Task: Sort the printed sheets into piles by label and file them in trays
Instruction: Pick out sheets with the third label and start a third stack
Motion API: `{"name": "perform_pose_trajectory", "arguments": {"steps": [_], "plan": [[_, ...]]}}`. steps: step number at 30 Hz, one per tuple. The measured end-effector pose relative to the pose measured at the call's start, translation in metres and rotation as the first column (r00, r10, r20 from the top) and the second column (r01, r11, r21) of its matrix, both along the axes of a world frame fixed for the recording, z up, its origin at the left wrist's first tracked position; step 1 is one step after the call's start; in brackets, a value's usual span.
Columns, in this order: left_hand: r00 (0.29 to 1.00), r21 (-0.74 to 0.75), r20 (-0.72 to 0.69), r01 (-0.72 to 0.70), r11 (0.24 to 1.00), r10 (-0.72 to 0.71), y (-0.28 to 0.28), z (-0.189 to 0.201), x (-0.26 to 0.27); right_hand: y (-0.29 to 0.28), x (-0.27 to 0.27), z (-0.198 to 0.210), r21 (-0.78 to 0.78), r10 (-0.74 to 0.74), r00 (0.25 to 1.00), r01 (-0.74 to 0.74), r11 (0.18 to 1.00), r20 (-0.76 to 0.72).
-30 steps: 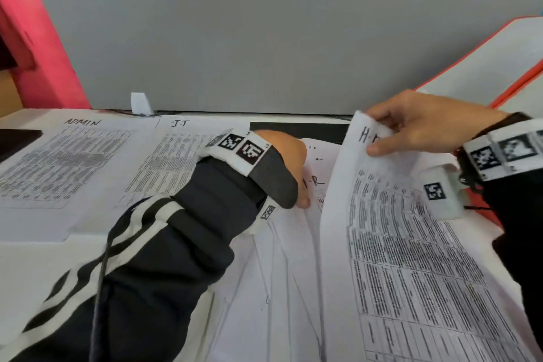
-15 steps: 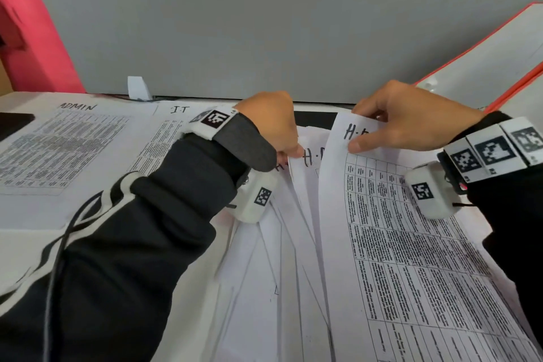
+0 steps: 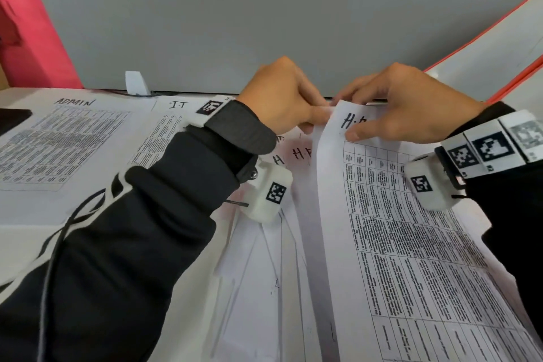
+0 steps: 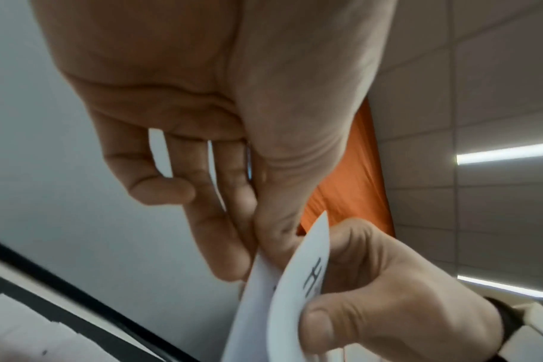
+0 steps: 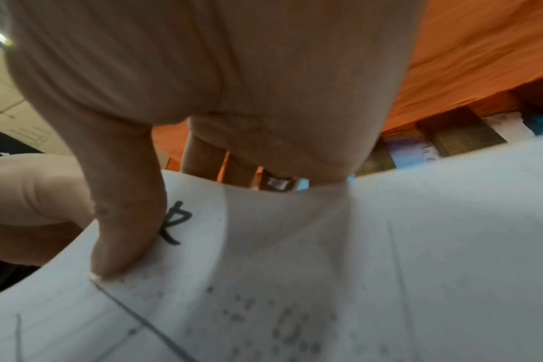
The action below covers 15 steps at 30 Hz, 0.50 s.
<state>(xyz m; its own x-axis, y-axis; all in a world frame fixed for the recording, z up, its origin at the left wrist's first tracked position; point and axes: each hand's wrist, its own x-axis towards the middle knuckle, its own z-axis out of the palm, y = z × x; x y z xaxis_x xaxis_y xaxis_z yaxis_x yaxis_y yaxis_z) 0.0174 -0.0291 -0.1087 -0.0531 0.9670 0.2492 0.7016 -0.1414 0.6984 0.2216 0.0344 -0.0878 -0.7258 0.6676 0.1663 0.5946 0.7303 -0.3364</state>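
Observation:
A printed sheet [image 3: 411, 244] marked "H.R" is lifted off a fanned stack of H.R sheets [image 3: 273, 267]. My right hand [image 3: 390, 109] pinches its top edge, thumb on the label; the right wrist view shows that thumb [image 5: 124, 235] pressing the H.R sheet [image 5: 326, 269]. My left hand [image 3: 282, 97] pinches the top edge of a sheet just left of it; in the left wrist view its thumb and fingers [image 4: 264, 245] close on the paper [image 4: 264, 306] beside the right hand [image 4: 388, 294]. An "ADMIN" sheet [image 3: 58, 138] and an "I.T" sheet [image 3: 164, 132] lie flat at the left.
A grey partition [image 3: 264, 17] stands behind the desk. White trays with orange rims [image 3: 493, 47] rise at the right. A dark flat object [image 3: 11, 117] lies at the far left edge, and a small white clip [image 3: 133, 82] sits at the partition's foot.
My left hand rose from the stack and moved right to the sheets' top edge beside the right hand. The right hand kept hold of the H.R sheet.

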Motion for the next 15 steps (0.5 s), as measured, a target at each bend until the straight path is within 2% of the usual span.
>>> {"name": "perform_pose_trajectory", "arguments": {"steps": [2, 4, 6, 9, 11, 15], "plan": [[0.995, 0.028, 0.090, 0.049, 0.998, -0.051, -0.003, 0.000, 0.002, 0.001, 0.005, 0.003, -0.048, -0.006, 0.999, 0.004, 0.999, -0.036], [0.996, -0.011, 0.074, 0.044, 0.999, -0.043, 0.000, -0.003, -0.003, 0.004, 0.014, 0.009, -0.100, 0.003, 0.995, -0.013, 0.995, -0.101], [0.993, -0.120, -0.122, -0.009, 0.993, -0.005, 0.007, -0.011, -0.011, 0.007, 0.027, 0.020, -0.146, -0.019, 0.987, -0.005, 0.989, -0.162], [0.899, -0.250, -0.437, -0.145, 0.957, 0.022, 0.011, -0.024, -0.014, 0.013, 0.046, 0.031, -0.170, -0.030, 0.975, -0.008, 0.985, -0.222], [0.874, -0.262, -0.485, -0.184, 0.947, 0.035, 0.013, -0.026, -0.014, 0.012, 0.051, 0.033, -0.150, -0.019, 0.971, -0.017, 0.989, -0.236], [0.884, -0.239, -0.456, -0.234, 0.942, 0.104, 0.012, -0.020, -0.014, 0.004, 0.043, 0.030, -0.120, 0.036, 0.974, -0.064, 0.991, -0.222]]}}
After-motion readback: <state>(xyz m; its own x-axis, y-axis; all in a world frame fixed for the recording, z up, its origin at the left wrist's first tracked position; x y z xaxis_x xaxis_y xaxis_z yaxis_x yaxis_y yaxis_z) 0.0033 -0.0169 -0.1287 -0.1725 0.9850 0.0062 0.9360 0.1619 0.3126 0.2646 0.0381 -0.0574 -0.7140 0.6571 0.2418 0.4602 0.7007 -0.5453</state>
